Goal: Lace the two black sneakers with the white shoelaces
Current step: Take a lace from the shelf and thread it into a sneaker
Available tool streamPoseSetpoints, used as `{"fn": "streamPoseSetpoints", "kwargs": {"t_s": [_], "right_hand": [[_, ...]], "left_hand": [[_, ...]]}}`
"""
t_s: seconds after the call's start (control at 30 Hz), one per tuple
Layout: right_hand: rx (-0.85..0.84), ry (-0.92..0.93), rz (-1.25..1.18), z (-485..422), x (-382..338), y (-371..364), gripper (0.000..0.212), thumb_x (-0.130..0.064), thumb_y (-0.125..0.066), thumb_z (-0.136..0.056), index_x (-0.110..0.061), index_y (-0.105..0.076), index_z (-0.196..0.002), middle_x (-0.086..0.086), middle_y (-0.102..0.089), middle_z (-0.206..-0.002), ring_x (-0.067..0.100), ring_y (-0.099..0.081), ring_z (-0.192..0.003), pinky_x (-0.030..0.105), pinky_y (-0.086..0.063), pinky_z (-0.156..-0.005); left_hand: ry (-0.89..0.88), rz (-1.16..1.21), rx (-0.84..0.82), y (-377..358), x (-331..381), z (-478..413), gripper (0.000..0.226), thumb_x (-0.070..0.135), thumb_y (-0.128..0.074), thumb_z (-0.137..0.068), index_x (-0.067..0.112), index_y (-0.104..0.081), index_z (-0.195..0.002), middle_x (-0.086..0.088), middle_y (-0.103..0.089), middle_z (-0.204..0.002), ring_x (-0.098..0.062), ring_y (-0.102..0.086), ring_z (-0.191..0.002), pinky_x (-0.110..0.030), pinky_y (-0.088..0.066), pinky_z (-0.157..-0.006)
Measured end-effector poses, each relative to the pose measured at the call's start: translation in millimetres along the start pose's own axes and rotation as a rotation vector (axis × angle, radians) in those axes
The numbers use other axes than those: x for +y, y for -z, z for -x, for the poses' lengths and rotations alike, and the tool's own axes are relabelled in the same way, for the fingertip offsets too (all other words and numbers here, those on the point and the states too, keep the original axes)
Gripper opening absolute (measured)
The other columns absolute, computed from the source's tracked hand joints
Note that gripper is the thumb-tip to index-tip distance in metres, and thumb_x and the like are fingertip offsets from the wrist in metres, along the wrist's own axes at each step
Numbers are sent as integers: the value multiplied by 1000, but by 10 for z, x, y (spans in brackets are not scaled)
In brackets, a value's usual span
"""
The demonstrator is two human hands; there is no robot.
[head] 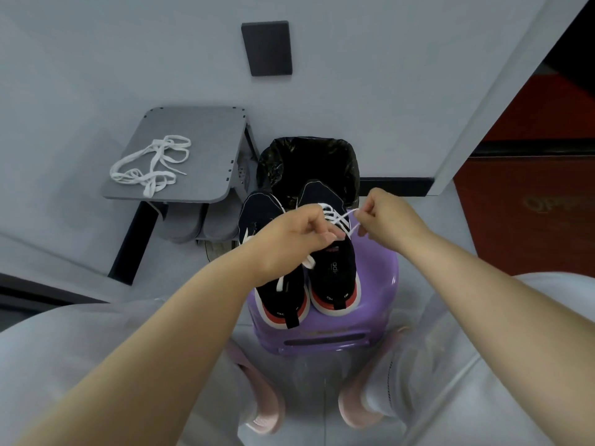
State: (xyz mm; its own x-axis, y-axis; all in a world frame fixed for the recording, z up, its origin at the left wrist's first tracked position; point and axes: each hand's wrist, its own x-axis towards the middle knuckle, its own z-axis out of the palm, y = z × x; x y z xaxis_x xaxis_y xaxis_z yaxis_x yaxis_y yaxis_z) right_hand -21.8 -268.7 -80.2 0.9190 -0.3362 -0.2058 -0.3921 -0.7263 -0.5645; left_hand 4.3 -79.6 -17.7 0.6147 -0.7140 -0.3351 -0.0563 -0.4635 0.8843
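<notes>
Legs: pale grey trousers [80,349] fill both lower corners, with pink slip-on shoes [264,410] on the floor between them.
Forearms: both are bare and reach forward from the bottom edge toward the stool.
Left hand [289,239]: its fingers are curled and pinch a white flat shoelace [335,217] over the lacing area; one loose end of the lace hangs below the hand.
Right hand [383,217]: thumb and fingers pinch the other strand of the same lace, drawn taut out to the side from the eyelets.
Laced shoe: a black knit sneaker with white sole and red heel trim [335,275] stands upright on the stool with its heel toward the person. The lace crosses its upper eyelets.
Other shoe: the second black sneaker [289,304] stands just beside the first, on the person's left, partly hidden by the left wrist. Whether it carries any lace cannot be told.
Stool: a glossy purple plastic stool [370,304] between the knees bears both shoes.
Spare lace: a loose white shoelace [151,165] lies tangled on a grey rectangular folding table [199,130], well apart from the shoes, to the left.
Bin: a waste bin lined with a black plastic bag [309,159] stands behind the stool, against the pale wall.
Wall: a dark rectangular panel [267,48] is mounted high on it.
</notes>
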Motion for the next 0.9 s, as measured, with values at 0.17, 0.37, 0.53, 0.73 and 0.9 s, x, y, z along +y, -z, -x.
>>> {"fn": "streamPoseSetpoints", "kwargs": {"t_s": [0.17,0.37,0.53,0.73,0.9], "right_hand": [[-151,-46,-115,34,-49,-2,27,-24,-50,-89,-14,-47,-64,9,-72,-75,23,-65,-66,30,-50,-69],[-255,11,86,117,-81,-14,43,-29,-44,-91,-5,-65,-62,2,-70,-67,24,-65,-71,34,-51,-73],[-317,43,116,141,-120,33,42,-35,-44,-89,-7,-62,-63,6,-69,-71,23,-62,-70,34,-48,-70],[-283,51,236,255,-215,34,30,-35,-58,-84,-12,-51,-67,3,-53,-65,15,-44,-57,28,-34,-54],[-225,49,376,513,-251,173,25,-33,-57,-87,-9,-62,-85,7,-64,-83,23,-57,-77,29,-40,-61]], "left_hand": [[57,22,191,-24,-84,-41,18,21,-37,-100,17,-43,-83,3,-68,-83,-20,-60,-90,-22,-42,-75],[168,-233,218,-71,-192,-147,13,24,-37,-100,14,-41,-92,1,-43,-67,-8,-35,-52,-13,-31,-45],[188,-679,146,-101,-195,-141,23,32,-50,-95,13,-54,-107,1,-53,-94,-16,-52,-86,-23,-37,-70],[141,-862,10,-27,-85,-89,15,28,-54,-93,16,-64,-93,2,-57,-90,-14,-52,-85,-24,-40,-72],[121,-887,-30,107,-47,34,21,28,-52,-94,11,-64,-94,0,-58,-90,-14,-54,-85,-22,-40,-71]]}}
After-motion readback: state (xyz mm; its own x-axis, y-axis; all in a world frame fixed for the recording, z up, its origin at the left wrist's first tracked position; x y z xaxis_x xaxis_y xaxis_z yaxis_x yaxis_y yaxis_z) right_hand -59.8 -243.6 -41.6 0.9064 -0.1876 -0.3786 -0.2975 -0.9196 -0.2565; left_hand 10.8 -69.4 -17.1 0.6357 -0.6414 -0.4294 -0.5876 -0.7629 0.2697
